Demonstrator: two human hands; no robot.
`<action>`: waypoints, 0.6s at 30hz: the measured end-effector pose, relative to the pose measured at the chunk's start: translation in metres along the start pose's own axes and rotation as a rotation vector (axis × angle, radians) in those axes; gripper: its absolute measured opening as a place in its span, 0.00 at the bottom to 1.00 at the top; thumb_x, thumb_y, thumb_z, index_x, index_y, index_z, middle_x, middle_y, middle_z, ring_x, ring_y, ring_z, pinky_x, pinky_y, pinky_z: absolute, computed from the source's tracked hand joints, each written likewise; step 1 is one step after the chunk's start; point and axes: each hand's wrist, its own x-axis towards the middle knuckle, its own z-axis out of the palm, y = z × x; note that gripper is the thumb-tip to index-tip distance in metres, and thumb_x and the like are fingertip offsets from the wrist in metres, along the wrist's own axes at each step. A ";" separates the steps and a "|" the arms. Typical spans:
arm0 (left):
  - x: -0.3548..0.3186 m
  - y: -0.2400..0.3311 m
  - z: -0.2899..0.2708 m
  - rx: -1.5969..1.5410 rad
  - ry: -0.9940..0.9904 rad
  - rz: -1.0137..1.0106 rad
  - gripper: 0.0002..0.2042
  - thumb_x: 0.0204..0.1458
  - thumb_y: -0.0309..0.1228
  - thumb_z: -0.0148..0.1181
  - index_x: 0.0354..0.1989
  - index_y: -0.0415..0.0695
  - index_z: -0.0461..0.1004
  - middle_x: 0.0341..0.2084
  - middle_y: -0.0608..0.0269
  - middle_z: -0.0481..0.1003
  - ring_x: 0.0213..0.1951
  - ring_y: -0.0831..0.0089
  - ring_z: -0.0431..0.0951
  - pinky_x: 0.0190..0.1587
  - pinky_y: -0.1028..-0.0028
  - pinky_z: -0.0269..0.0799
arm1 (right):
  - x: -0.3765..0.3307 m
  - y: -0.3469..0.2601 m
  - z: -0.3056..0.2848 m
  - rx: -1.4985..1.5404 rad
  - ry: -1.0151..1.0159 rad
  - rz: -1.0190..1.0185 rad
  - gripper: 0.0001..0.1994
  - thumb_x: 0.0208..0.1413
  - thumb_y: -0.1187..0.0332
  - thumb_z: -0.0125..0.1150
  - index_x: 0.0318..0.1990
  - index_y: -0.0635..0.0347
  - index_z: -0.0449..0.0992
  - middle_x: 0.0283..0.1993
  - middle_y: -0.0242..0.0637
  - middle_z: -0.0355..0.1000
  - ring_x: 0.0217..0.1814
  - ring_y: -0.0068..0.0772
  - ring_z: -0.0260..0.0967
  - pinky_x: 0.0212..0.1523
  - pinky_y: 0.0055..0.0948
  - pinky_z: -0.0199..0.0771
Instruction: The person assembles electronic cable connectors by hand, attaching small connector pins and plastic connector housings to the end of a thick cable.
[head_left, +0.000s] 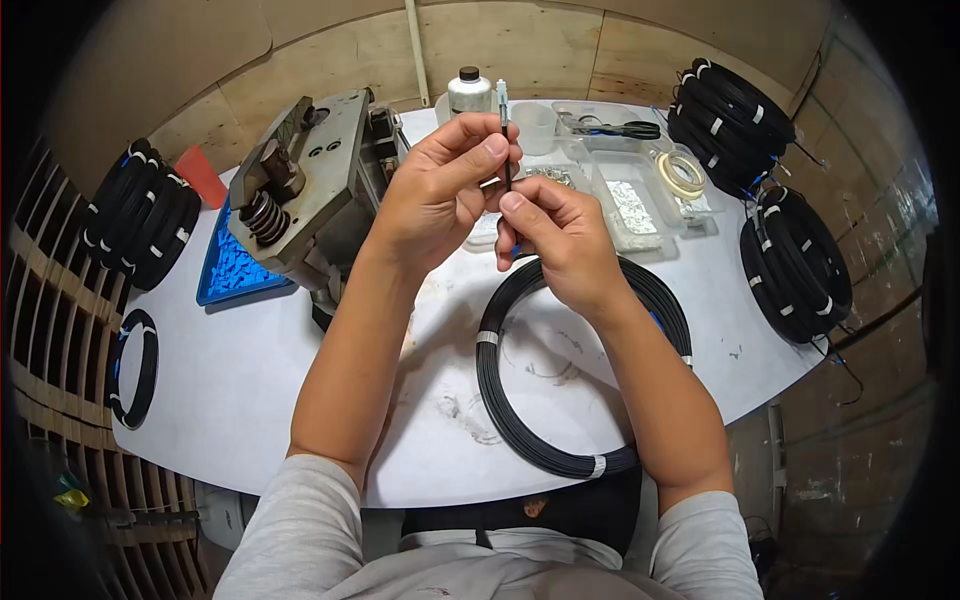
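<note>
Both hands raised over white table (300, 400). Left hand (435, 190) pinches thin black cable end (506, 150) between thumb and forefinger, held upright, pale connector tip on top. Right hand (560, 235) pinches same cable just below. Black cable coil (560, 400) lies flat beneath right wrist. Grey metal press (310, 190) stands left of hands; clear trays (630, 200) right.

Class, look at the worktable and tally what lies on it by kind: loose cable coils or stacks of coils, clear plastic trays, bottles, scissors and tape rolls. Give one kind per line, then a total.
Black cable coils or stacks: 5
Clear plastic trays: 2
Bottles: 1
Scissors: 1
Tape rolls: 1
Total: 10
</note>
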 end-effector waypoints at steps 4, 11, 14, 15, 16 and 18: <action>0.000 -0.001 0.000 0.011 0.020 0.023 0.07 0.57 0.28 0.57 0.43 0.45 0.73 0.39 0.69 0.74 0.41 0.79 0.73 0.42 0.72 0.72 | 0.000 0.001 0.001 -0.006 0.013 -0.015 0.09 0.62 0.69 0.53 0.34 0.66 0.73 0.24 0.31 0.68 0.24 0.20 0.65 0.26 0.22 0.69; 0.001 0.001 0.001 -0.010 0.017 -0.023 0.07 0.58 0.27 0.55 0.43 0.42 0.72 0.36 0.67 0.74 0.39 0.79 0.72 0.39 0.75 0.72 | 0.000 0.001 0.001 -0.008 0.011 -0.011 0.09 0.62 0.69 0.53 0.34 0.66 0.74 0.23 0.31 0.69 0.23 0.19 0.64 0.25 0.22 0.68; 0.002 0.001 0.004 -0.023 0.065 -0.031 0.07 0.59 0.27 0.54 0.43 0.40 0.72 0.34 0.66 0.73 0.37 0.79 0.72 0.37 0.77 0.72 | 0.000 0.002 0.001 -0.009 0.018 -0.021 0.09 0.62 0.69 0.54 0.35 0.66 0.74 0.24 0.31 0.69 0.23 0.19 0.64 0.25 0.21 0.69; 0.002 0.001 0.004 -0.023 0.065 -0.031 0.07 0.59 0.27 0.54 0.43 0.40 0.72 0.34 0.66 0.73 0.37 0.79 0.72 0.37 0.77 0.72 | 0.000 0.002 0.001 -0.009 0.017 -0.020 0.09 0.62 0.69 0.54 0.35 0.66 0.74 0.24 0.31 0.69 0.23 0.19 0.64 0.25 0.21 0.69; 0.002 0.002 0.003 -0.018 0.055 -0.035 0.07 0.59 0.27 0.53 0.43 0.40 0.72 0.34 0.66 0.73 0.37 0.79 0.72 0.37 0.77 0.71 | 0.001 0.002 0.002 -0.006 0.020 -0.022 0.09 0.61 0.69 0.55 0.35 0.66 0.75 0.24 0.31 0.69 0.24 0.19 0.64 0.25 0.21 0.69; 0.002 0.002 0.003 -0.014 0.045 -0.038 0.07 0.59 0.27 0.53 0.43 0.40 0.72 0.33 0.66 0.73 0.37 0.79 0.71 0.36 0.78 0.71 | 0.001 0.003 0.002 -0.004 0.022 -0.024 0.09 0.61 0.69 0.55 0.36 0.67 0.75 0.24 0.31 0.69 0.24 0.18 0.65 0.25 0.21 0.69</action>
